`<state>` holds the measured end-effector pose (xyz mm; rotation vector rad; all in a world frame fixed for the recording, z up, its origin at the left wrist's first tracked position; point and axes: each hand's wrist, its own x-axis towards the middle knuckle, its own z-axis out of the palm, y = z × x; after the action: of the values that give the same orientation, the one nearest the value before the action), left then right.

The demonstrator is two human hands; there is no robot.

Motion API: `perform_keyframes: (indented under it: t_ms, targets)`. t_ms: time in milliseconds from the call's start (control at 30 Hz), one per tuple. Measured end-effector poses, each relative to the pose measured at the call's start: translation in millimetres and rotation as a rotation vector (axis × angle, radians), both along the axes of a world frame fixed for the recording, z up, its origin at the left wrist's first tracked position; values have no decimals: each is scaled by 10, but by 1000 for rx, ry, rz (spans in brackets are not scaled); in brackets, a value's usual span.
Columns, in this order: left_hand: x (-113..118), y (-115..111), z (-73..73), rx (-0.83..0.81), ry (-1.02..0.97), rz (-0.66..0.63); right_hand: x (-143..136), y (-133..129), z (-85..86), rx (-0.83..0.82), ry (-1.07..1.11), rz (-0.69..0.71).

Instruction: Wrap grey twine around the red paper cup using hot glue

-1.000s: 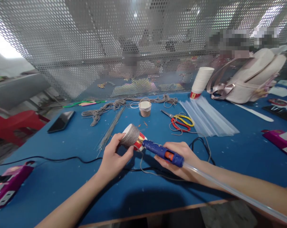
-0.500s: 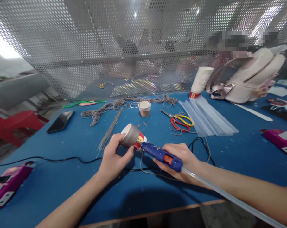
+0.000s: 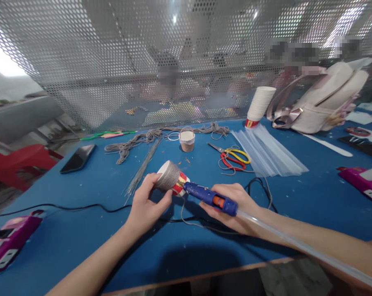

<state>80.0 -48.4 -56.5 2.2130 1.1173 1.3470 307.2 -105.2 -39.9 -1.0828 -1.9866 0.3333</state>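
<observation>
My left hand grips a paper cup lying tilted, its wider part wrapped in grey cord and its red and gold end bare. In my right hand is a blue glue gun, with a long clear glue stick out of its back. The nozzle is at the bare red part of the cup, by the edge of the cord; whether it touches cannot be made out. A loose grey cord hangs from the cup onto the blue table.
Behind stand a small wrapped cup, grey cord and wires. Scissors, clear sheets, stacked cups and a backpack are rightward. Leftward are a phone and power strip; black cable crosses the table.
The glue gun and my right hand have shifted slightly right and down. The trailing glue stick sits lower. My left hand still holds the cup, with slightly more of its red part showing.
</observation>
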Motion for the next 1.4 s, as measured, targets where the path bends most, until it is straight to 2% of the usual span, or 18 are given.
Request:
perform_keyframes:
  t_ms: [167,367,467,700,900,1133,1300,1400]
  targets:
    - [-8,-3,2,-24,-20,-15,-5,-4,93,-84,0,-26]
    - [-12,-10,21,-20,-23,-20,-16,-43,8,-45,11,41]
    - [-19,-6,20,-34,-30,-28,-7,-35,30,-73,11,30]
    - [-26,5,23,-74,-70,-82,41,16,180,-299,90,-23]
    - [-34,10,33,-97,-105,-80,55,20,231,-462,134,-12]
    - [-21,12,51,-106,-102,-98,88,43,214,-520,188,-34]
    - [-27,17,51,-102,-93,-98,63,7,236,-496,165,19]
    - [-32,22,39,-83,-97,-109,68,11,241,-489,152,6]
